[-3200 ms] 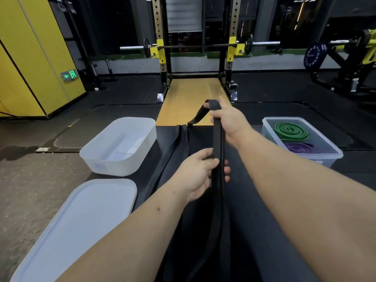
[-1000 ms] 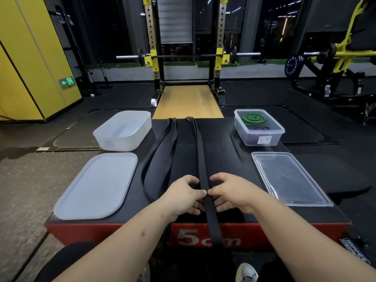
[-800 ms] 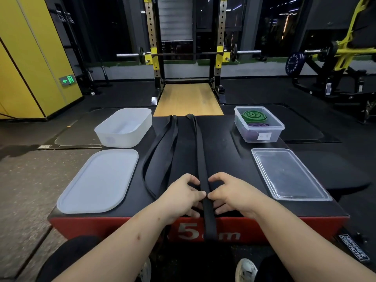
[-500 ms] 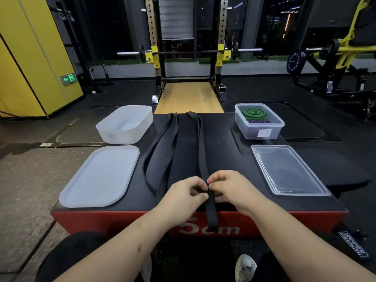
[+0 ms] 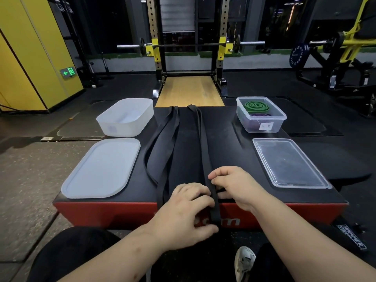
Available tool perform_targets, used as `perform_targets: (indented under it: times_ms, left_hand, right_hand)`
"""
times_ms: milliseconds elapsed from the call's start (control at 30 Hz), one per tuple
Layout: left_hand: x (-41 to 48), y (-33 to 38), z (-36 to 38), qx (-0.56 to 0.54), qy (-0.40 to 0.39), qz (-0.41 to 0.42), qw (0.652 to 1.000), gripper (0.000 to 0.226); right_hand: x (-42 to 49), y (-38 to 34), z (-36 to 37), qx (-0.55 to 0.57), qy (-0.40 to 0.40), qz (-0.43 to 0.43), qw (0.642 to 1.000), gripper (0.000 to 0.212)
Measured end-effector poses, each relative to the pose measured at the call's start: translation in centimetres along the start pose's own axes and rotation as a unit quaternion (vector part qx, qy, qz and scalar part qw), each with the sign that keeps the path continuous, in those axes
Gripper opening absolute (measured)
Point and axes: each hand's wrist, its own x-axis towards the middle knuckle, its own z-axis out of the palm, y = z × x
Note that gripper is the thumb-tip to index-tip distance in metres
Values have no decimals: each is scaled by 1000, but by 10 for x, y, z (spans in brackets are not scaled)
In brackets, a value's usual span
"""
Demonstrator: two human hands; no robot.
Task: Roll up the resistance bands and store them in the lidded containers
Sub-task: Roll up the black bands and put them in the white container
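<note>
A long black resistance band (image 5: 203, 143) lies straight down the middle of the black platform (image 5: 230, 151), its near end hanging over the red front edge. My left hand (image 5: 188, 210) grips that hanging end, and my right hand (image 5: 234, 183) pinches the band just above it. A second black band (image 5: 162, 139) lies loosely to the left. An empty white container (image 5: 126, 117) sits at the back left with its white lid (image 5: 101, 167) in front. At the back right, a clear container (image 5: 261, 115) holds a rolled green band (image 5: 256, 106) and a purple band (image 5: 260, 115); its clear lid (image 5: 289, 162) lies nearer.
The platform's red front face (image 5: 122, 212) is at my knees, with a shoe (image 5: 244, 261) below. A squat rack with a barbell (image 5: 189, 44) stands behind over a wooden strip. A yellow wall (image 5: 26, 53) is on the left, and gym machines (image 5: 335, 58) on the right.
I have laid the band down along the platform from an upright stretch. In the last second, my left hand has slid down over the front edge along the band's end while my right hand stays put.
</note>
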Motion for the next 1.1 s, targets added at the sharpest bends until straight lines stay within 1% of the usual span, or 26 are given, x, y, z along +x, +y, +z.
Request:
perform_targets:
  times_ms: [67,133,233,367,433,567,600,633,667,733,767,800,867,900,933,1000,1033,1067,1100]
  left_hand:
    - [-1,1,4,41,5,14,999,50]
    - [0,3,10,61,17,33,997,47]
    - [0,5,14,60,35,61,996,38]
    - [-1,6,14,31,46,71,996,27]
    - [0,9,11,-3,35,55,998,25]
    - [4,10,1,-59,-3,-5,998,26]
    - [5,9,-1,-68,-12,-20,997,24]
    - [7,8,-2,-78,-23,-36,996,23]
    - [9,7,-3,-85,-34,-48,995,22]
    - [10,6,1,-87,-47,-53,994,21]
    - [10,8,2,-89,-49,-55,993,21]
    - [9,10,4,-94,-46,-60,993,20]
    - [10,13,4,-114,-22,-74,991,18]
    - [13,13,1,-126,-5,-85,988,16]
    - [16,13,-3,-141,12,-98,985,15]
    - [25,11,-12,-167,39,-117,978,12]
    - [30,9,-16,-175,46,-120,976,11]
    - [33,7,-19,-181,45,-123,975,12]
    - [36,5,-21,-185,39,-125,974,12]
  right_hand:
    - [-1,-1,1,10,-2,3,1000,21]
    - [-3,-3,1,15,-3,5,1000,20]
    - [-5,-4,1,8,-1,-1,1000,18]
    - [-7,-3,3,3,10,-10,1000,16]
    - [-7,-2,4,-8,19,-18,1000,17]
    - [-4,0,1,-43,25,-32,998,19]
    - [-4,-1,-1,-73,28,-43,996,20]
    - [-4,-2,-3,-130,33,-61,989,20]
    - [-4,-3,-5,-203,37,-84,975,20]
    - [-3,-1,-9,-340,33,-129,931,19]
    - [-2,1,-11,-369,32,-138,919,17]
    - [-1,1,-14,-371,36,-131,919,15]
    - [-2,-2,-20,-314,55,-78,945,11]
    - [-3,-6,-22,-277,49,-34,959,14]
    - [-6,-12,-23,-255,19,18,967,25]
    - [-11,-22,-22,-216,-85,118,966,51]
    - [-11,-24,-19,-164,-118,144,969,58]
    - [-9,-26,-16,-88,-125,156,976,58]
    - [-4,-27,-13,0,-112,155,982,51]
